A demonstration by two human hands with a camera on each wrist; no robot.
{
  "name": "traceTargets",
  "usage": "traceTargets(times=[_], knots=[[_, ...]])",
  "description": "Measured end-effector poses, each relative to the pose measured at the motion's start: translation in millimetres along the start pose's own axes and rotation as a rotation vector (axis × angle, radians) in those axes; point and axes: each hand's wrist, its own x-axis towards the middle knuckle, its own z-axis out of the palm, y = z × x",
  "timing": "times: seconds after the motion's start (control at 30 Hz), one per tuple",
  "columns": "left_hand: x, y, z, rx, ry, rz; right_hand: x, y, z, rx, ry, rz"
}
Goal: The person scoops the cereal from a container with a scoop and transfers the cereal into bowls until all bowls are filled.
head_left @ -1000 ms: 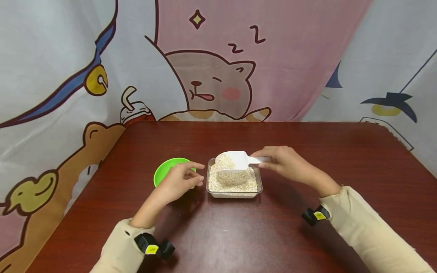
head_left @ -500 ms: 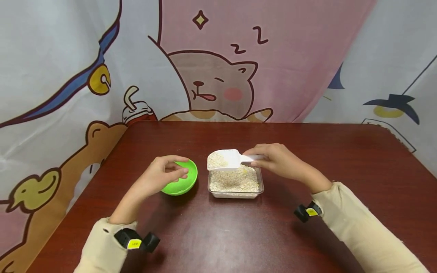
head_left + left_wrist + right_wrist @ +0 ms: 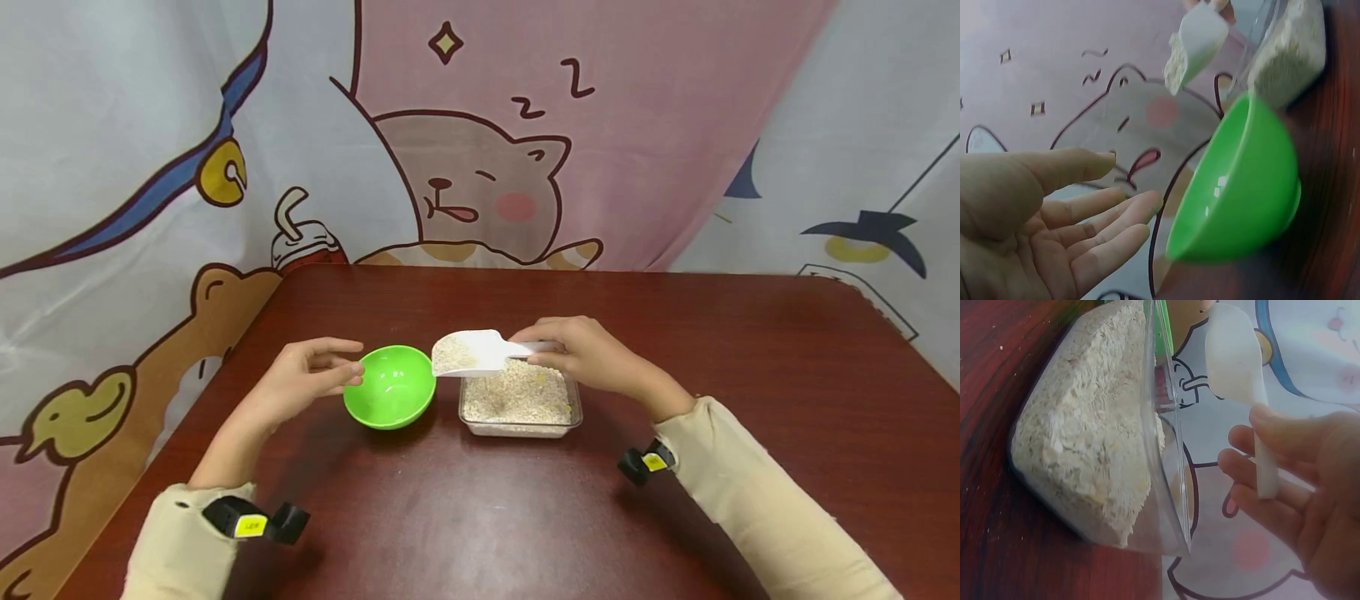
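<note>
Right hand gripped the white scoop, loaded with oat flakes, apparently, at the green bowl's 2 o'clock rim. Left hand lay open at its 9 o'clock. Transfer step; next likely calls for tipping over the bowl.

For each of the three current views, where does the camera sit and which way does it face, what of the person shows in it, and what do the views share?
Head: worn on the head, looking forward and down at the table; both forearms, left hand and right hand show.
Left wrist: on the left wrist, looking past the open palm at the green bowl; only that hand shows.
Right wrist: on the right wrist, looking along the fingers holding the white scoop, beside the clear container of grain.
Shared: scoop, bowl and container appear in all three.
</note>
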Motion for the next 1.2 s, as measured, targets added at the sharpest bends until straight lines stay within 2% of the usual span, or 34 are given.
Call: traceTargets(times=[0.17, 0.37, 0.6, 0.77, 1.2], knots=[[0.4, -16.2, -12.4, 0.069, 0.012, 0.022, 6.7, -0.6, 3.9, 0.025, -0.026, 0.0], [5.2, -32.9, -18.3, 0.136, -0.005, 0.078, 14.6, -1.1, 7.1, 0.02, -0.059, -0.003], [10.3, -50.3, -19.7, 0.124, -0.14, 0.109, 25.5, -2.5, 11.4, -0.023, -0.091, -0.033], [11.9, -56.1, -20.1, 0.139, -0.194, 0.115, 32.3, -4.1, 14.5, -0.049, -0.102, -0.053], [14.1, -60.3, -22.0, 0.085, -0.22, 0.118, 50.5, -12.4, 19.5, -0.137, -0.145, -0.086]])
